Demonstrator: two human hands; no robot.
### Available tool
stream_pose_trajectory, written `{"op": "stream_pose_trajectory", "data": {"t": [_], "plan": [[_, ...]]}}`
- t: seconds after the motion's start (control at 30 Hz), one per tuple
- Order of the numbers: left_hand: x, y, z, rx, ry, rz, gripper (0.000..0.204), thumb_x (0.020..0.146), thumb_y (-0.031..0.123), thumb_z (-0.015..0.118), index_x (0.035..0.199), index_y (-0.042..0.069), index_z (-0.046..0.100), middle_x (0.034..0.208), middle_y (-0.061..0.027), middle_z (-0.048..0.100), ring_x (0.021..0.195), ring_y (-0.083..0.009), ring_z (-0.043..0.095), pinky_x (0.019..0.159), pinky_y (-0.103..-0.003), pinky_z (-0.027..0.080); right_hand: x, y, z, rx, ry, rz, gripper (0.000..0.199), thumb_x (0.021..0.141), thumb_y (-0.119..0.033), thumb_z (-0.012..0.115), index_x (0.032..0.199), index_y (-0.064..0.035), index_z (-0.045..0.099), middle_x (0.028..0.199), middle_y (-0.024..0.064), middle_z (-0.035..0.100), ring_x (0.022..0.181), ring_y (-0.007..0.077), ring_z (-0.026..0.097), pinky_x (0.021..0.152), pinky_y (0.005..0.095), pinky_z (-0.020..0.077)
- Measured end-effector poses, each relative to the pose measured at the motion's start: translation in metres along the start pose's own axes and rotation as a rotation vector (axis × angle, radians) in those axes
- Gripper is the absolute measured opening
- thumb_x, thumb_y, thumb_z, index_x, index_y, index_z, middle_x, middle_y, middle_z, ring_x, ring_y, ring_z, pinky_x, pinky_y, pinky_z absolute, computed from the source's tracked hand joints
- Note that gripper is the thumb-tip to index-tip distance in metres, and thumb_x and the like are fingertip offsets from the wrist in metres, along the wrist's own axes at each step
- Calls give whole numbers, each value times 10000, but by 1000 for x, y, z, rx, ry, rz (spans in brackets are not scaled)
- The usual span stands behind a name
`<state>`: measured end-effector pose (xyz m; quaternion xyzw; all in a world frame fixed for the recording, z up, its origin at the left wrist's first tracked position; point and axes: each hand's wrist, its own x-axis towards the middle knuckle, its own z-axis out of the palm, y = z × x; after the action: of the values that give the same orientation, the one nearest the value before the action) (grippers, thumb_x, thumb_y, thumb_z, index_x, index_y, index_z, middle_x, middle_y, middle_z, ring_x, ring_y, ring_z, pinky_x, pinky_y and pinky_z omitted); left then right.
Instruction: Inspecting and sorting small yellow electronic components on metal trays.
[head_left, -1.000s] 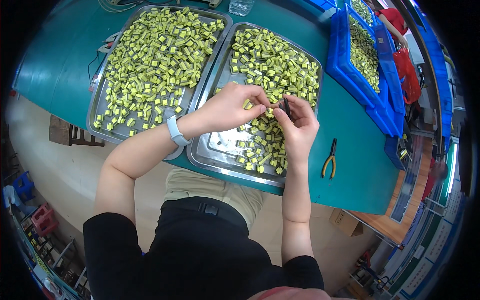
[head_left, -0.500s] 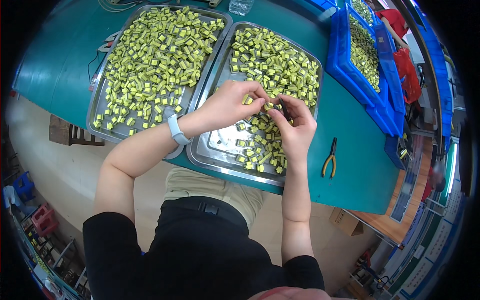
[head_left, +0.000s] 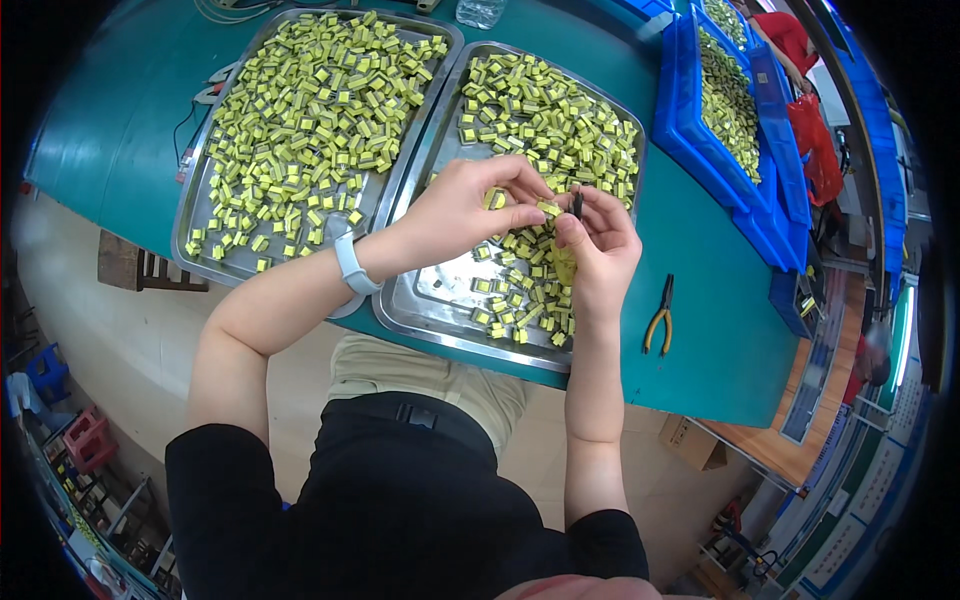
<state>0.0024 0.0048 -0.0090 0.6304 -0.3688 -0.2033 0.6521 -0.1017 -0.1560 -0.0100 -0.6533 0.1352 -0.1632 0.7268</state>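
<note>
Shifted slightly, both hands pinch one yellow part [head_left: 549,209] (above tray [head_left: 440,300]).

Bright, even overhead light is washing my bench; steel trays [head_left: 420,300] are glaring softly, fisheye is bending the edges, corners are going black.

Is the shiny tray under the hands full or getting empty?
Partly empty. The right tray shows bare metal at its near end, while small yellow parts crowd its far end. Both hands hold one part above it.
</note>
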Motion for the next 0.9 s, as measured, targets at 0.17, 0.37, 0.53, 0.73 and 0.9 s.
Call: {"op": "stream_pose_trajectory", "data": {"t": [0.17,0.37,0.53,0.73,0.9], "plan": [[-2,3,1,21,10,-48,205,867,139,701,1007,-3,653,888,-107,708,829,-168,689,753,-287,519,-1,2,1,3,-2,-30,337,844,5,692,1154,44,566,1028,133,678,814,122,626,659,223,496],[-2,5,1,29,-5,-144,249,893,189,677,1067,15,644,880,-96,701,789,-158,677,703,-275,506,-2,3,1,0,4,-34,332,847,10,689,1154,47,571,1021,126,676,832,130,634,673,232,518],[1,-6,-1,-272,-52,-270,260,963,198,589,1171,42,605,732,-6,574,611,-63,515,550,-216,423,-3,4,6,-64,-35,-89,323,840,33,687,1148,50,593,1043,120,657,858,137,636,701,249,544],[3,-3,-4,-506,-104,-350,312,1002,225,524,1239,27,564,790,-8,564,713,-74,542,613,-217,453,-1,7,3,-469,-48,-360,296,802,82,689,1093,54,643,1050,115,612,903,151,629,732,259,548],[3,-11,-9,-792,-136,-353,359,1005,225,520,1291,8,536,989,-14,570,883,-71,545,770,-222,472,-1,6,3,-474,9,-361,283,779,99,705,1055,44,675,998,109,639,868,157,629,733,246,523]]}}
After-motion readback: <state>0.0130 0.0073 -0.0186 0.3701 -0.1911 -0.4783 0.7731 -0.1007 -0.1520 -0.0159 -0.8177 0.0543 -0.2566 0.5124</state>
